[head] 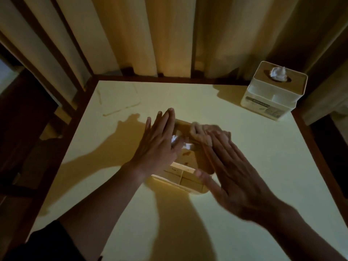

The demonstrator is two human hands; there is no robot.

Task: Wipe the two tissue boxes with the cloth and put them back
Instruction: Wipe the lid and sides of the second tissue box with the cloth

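Tan cloth [205, 134] under right hand [235, 176], atop tissue box [180, 176].

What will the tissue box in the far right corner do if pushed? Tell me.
The white tissue box stands taller than its footprint, so a high push may tip it; a low push probably slides it on the smooth table. It sits near the table edge and could fall off.

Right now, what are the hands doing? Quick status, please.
Left hand flat, steadying near tissue box. Right hand pressing cloth across its top. Second tissue box untouched, far right corner. Nothing in the way.
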